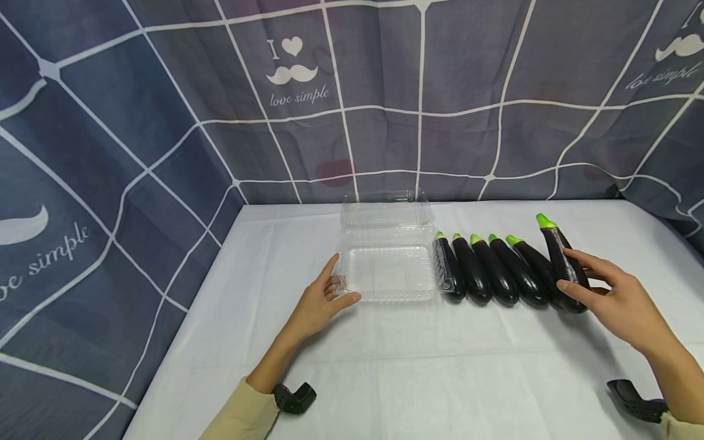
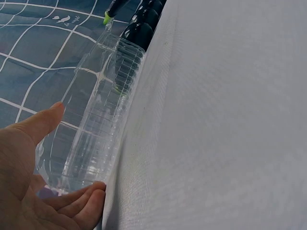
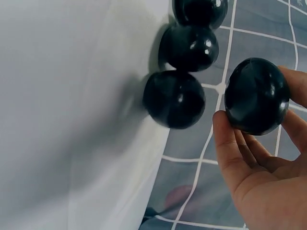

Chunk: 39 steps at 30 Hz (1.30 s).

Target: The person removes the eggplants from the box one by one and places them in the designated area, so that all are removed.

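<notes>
My right hand [image 1: 618, 302] grips a dark, glossy eggplant [image 1: 566, 263] with a bright green cap, thumb on one side and fingers on the other. That eggplant is raised and tilted beside a slanting row of several similar eggplants [image 1: 503, 275] on the table. In the right wrist view, a gap separates the held eggplant [image 3: 256, 96] from the nearest one in the row [image 3: 175, 99]. A clear plastic clamshell box [image 1: 392, 298] lies with its lid [image 1: 387, 215] folded back. Thumb and fingers spread, my left hand [image 1: 319, 305] touches the box's left end.
A white cloth [image 1: 418, 366] covers the table. Grey-blue printed fabric [image 1: 379, 73] with white lines hangs behind and at the sides. The box's right edge lies against the leftmost eggplant [image 1: 451, 269]. Black wrist mounts [image 1: 295, 397] sit on both forearms.
</notes>
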Motion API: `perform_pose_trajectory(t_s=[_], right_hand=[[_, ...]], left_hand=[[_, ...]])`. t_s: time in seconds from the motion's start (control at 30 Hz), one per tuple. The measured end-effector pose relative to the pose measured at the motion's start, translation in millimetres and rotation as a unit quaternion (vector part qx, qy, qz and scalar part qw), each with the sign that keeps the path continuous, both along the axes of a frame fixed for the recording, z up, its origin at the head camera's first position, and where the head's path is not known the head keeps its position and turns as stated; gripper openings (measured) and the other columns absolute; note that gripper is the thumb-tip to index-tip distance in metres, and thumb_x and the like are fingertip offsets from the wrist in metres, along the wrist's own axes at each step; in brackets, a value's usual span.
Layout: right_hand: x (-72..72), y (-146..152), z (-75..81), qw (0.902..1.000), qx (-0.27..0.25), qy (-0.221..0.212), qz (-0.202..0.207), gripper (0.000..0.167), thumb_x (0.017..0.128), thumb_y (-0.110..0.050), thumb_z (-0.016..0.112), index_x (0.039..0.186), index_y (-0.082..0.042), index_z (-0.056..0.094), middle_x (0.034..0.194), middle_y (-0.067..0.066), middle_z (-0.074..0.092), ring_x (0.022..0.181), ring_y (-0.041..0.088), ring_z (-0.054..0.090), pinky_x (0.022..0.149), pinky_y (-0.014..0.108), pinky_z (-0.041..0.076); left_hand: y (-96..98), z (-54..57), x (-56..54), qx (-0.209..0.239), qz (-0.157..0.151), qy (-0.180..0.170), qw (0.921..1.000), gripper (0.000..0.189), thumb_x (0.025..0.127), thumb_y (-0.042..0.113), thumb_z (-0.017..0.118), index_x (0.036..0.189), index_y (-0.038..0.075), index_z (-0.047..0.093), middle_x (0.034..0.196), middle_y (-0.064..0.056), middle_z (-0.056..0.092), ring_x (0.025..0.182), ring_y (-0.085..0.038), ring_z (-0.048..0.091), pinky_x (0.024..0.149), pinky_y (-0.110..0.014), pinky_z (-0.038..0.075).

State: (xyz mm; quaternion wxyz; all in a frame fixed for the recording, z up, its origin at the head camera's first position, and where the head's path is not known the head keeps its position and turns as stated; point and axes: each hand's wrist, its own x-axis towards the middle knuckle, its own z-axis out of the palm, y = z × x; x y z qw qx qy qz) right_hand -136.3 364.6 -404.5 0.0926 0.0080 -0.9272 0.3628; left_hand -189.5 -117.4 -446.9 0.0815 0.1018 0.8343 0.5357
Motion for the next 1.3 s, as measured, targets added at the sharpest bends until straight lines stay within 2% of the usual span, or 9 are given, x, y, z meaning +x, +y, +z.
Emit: perform_pose_trajectory(t_s=[0.07, 0.27, 0.53, 0.67, 0.77, 0.93, 1.03, 1.17, 1.3], right_hand=[[-1.9, 3, 0.6, 0.9999, 0.007, -0.012, -0.003, 0.064, 0.095, -0.024, 0.069, 0.151, -0.011, 0.042, 0.146, 0.03, 0.04, 0.108, -0.001, 0.042, 0.066, 0.003, 0.037], [-12.7, 11, 2.6, 0.9987, 0.017, -0.047, -0.011, 0.066, 0.099, -0.028, 0.063, 0.154, -0.008, 0.035, 0.145, 0.036, 0.037, 0.119, 0.059, 0.039, 0.068, 0.027, 0.044], [-17.9, 28, -6.7, 0.9985, 0.019, -0.047, -0.023, 0.065, 0.099, -0.028, 0.063, 0.152, -0.003, 0.036, 0.139, 0.038, 0.041, 0.117, 0.055, 0.039, 0.063, 0.015, 0.031], [-15.9, 34, -12.3, 0.9978, 0.019, -0.057, -0.027, 0.065, 0.1, -0.028, 0.062, 0.152, -0.001, 0.034, 0.14, 0.04, 0.038, 0.119, 0.059, 0.037, 0.078, 0.041, 0.043], [-15.3, 37, -16.6, 0.9974, 0.016, -0.064, -0.028, 0.066, 0.1, -0.028, 0.061, 0.152, 0.0, 0.032, 0.141, 0.042, 0.036, 0.119, 0.062, 0.035, 0.082, 0.065, 0.036], [-17.1, 41, -22.4, 0.9973, 0.022, -0.065, -0.023, 0.065, 0.099, -0.028, 0.063, 0.15, 0.002, 0.035, 0.139, 0.04, 0.04, 0.115, 0.053, 0.041, 0.073, 0.029, 0.041], [-18.5, 44, -25.1, 0.9979, 0.025, -0.058, -0.011, 0.063, 0.098, -0.028, 0.064, 0.148, 0.002, 0.039, 0.136, 0.038, 0.044, 0.107, 0.021, 0.048, 0.063, 0.016, 0.032], [-20.7, 48, -28.8, 0.9983, 0.023, -0.053, 0.002, 0.061, 0.098, -0.027, 0.064, 0.147, 0.002, 0.042, 0.133, 0.036, 0.047, 0.096, -0.011, 0.034, 0.063, 0.013, 0.033], [-22.8, 49, -31.3, 0.9977, 0.02, -0.065, 0.001, 0.062, 0.099, -0.027, 0.062, 0.147, 0.004, 0.039, 0.133, 0.038, 0.045, 0.104, 0.012, 0.046, 0.061, 0.013, 0.034]], left_hand=[[-0.1, 0.0, 0.5, 0.001, -0.001, 0.0, 1.0, 0.097, 0.085, 0.043, 0.078, 0.16, 0.026, 0.019, 0.146, -0.023, 0.043, 0.134, -0.03, 0.044, 0.107, -0.035, 0.041], [-0.6, 0.2, 1.8, 0.0, 0.002, -0.001, 1.0, 0.097, 0.085, 0.043, 0.078, 0.16, 0.026, 0.018, 0.147, -0.023, 0.042, 0.134, -0.029, 0.044, 0.107, -0.033, 0.041], [0.5, 0.1, 0.8, 0.0, -0.001, -0.004, 1.0, 0.097, 0.085, 0.043, 0.078, 0.16, 0.027, 0.018, 0.147, -0.022, 0.042, 0.135, -0.03, 0.043, 0.107, -0.033, 0.041], [1.1, -0.3, 0.4, -0.001, -0.002, -0.004, 1.0, 0.097, 0.085, 0.043, 0.078, 0.16, 0.027, 0.018, 0.147, -0.023, 0.041, 0.135, -0.03, 0.043, 0.107, -0.033, 0.041], [1.1, -0.6, 0.8, 0.0, -0.003, -0.004, 1.0, 0.097, 0.085, 0.044, 0.078, 0.16, 0.027, 0.018, 0.148, -0.024, 0.041, 0.135, -0.031, 0.043, 0.107, -0.034, 0.041], [0.7, -0.8, 1.3, 0.001, -0.003, -0.003, 1.0, 0.097, 0.085, 0.044, 0.078, 0.16, 0.027, 0.018, 0.148, -0.025, 0.04, 0.135, -0.031, 0.043, 0.107, -0.034, 0.041], [0.4, -0.6, 1.1, 0.002, -0.002, -0.004, 1.0, 0.097, 0.085, 0.044, 0.078, 0.16, 0.027, 0.018, 0.147, -0.024, 0.04, 0.135, -0.031, 0.043, 0.107, -0.034, 0.041], [0.1, 0.2, 1.2, 0.002, 0.0, -0.005, 1.0, 0.097, 0.085, 0.043, 0.078, 0.16, 0.027, 0.019, 0.147, -0.023, 0.041, 0.135, -0.03, 0.043, 0.107, -0.034, 0.041], [0.4, 0.6, 0.8, 0.004, 0.0, -0.004, 1.0, 0.097, 0.085, 0.042, 0.078, 0.16, 0.027, 0.018, 0.147, -0.022, 0.042, 0.134, -0.03, 0.043, 0.107, -0.035, 0.041]])
